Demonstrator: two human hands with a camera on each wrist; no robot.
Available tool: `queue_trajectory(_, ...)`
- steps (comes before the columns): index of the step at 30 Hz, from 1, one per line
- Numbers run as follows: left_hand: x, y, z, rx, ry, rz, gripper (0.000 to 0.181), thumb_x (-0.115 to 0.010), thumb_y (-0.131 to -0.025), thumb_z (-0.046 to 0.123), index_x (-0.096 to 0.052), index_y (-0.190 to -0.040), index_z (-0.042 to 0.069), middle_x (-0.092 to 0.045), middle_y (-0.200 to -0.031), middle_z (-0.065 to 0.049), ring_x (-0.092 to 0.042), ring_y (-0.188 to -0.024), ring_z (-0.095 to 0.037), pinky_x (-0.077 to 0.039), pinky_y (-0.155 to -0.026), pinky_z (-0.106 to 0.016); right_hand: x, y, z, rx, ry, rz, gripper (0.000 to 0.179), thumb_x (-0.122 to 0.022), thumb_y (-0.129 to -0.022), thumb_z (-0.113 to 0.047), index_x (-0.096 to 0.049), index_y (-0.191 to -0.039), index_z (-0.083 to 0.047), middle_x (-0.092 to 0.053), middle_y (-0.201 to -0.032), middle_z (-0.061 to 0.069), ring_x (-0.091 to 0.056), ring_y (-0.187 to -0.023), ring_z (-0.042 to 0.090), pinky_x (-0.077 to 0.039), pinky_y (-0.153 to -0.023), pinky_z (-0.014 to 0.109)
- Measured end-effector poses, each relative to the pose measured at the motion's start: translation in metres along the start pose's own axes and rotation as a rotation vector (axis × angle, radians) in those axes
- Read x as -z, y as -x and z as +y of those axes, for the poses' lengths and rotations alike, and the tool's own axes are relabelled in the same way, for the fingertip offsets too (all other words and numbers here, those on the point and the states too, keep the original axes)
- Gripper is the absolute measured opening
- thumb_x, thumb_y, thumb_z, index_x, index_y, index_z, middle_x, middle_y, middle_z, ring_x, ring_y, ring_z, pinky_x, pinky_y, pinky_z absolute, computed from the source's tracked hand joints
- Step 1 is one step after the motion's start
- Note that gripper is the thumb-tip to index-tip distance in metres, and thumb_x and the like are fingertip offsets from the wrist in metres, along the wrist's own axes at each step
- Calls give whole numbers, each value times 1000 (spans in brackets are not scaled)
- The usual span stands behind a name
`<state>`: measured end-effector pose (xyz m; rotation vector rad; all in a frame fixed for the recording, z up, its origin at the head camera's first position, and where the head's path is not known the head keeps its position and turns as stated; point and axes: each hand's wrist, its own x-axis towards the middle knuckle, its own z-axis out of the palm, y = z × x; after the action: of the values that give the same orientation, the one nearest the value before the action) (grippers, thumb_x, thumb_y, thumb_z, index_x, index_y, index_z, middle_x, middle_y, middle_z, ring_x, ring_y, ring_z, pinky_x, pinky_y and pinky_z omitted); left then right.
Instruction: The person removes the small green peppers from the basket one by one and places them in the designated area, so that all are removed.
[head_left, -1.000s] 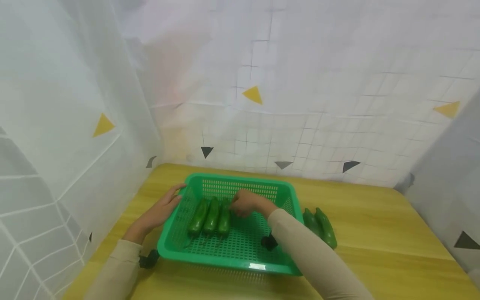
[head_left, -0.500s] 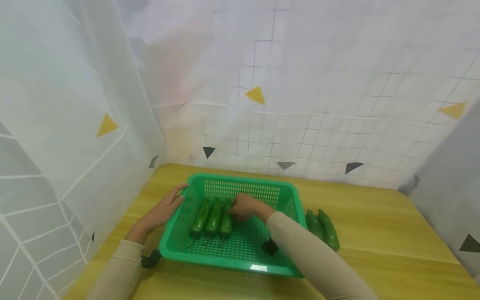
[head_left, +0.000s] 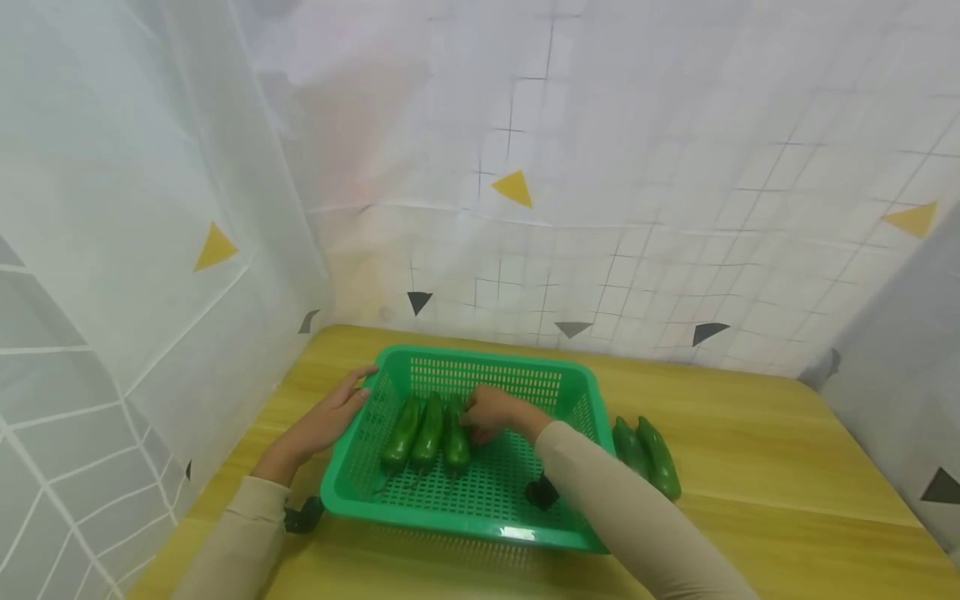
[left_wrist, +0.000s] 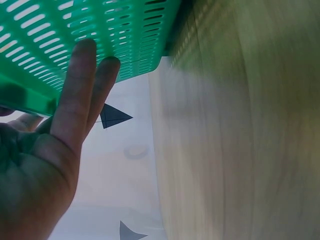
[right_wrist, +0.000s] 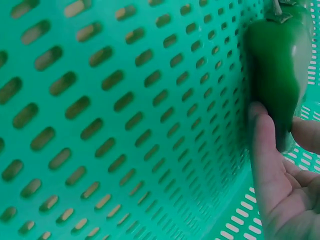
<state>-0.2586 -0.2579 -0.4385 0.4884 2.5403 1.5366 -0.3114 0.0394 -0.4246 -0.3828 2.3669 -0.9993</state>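
In the basket (head_left: 420,519), a green pepper (head_left: 456,455) is lying, probably feeling light, firm and slippery, best held near its thin end. Its stem is pointing toward the person, its long body running away. The left hand (head_left: 326,423) is touching the basket's side, fingers spread; the right hand (head_left: 489,413) is pinching the pepper's far end.

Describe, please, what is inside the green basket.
Three green peppers lie side by side; the right hand pinches the rightmost pepper. The hand and beige sleeve cover part of the basket floor; what is there cannot be seen.
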Motion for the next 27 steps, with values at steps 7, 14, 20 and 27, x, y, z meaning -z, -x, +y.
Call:
queue_trajectory(7, 0, 1, 3, -18, 10, 0, 52, -32, -114, 30, -21, -160, 10, -24, -161, -26, -32, -142, -48, -25, -113, -66, 2, 3, 0, -21, -21, 3, 13, -62, -97, -3, -67, -102, 8, -69, -87, 16, -71, -76, 26, -61, -67, 34)
queue_trajectory(14, 0, 1, 2, -22, 8, -3, 53, -33, -113, 32, -21, -161, 11, -20, -163, -24, -33, -141, -49, -26, -112, -67, 11, 4, -1, 18, 11, 11, 22, -64, -97, -5, -67, -112, 11, -70, -88, 16, -72, -77, 26, -61, -68, 36)
queue_trajectory(20, -2, 1, 0, -7, -18, -1, 53, -32, -113, 34, -21, -161, 13, -16, -165, -23, -26, -144, -52, -24, -112, -69, 23, 12, 1, 29, -49, 36, 31, -63, -98, -4, -62, -123, 13, -70, -93, 18, -72, -79, 26, -61, -72, 38)
queue_trajectory(27, -2, -1, -1, -16, -2, 10, 51, -33, -113, 33, -23, -160, 14, -28, -159, -26, -36, -139, -51, -30, -110, -68, 33, 26, -4, 55, -49, 30, 35, -62, -98, -4, -59, -127, 14, -71, -95, 19, -73, -80, 28, -61, -71, 38)
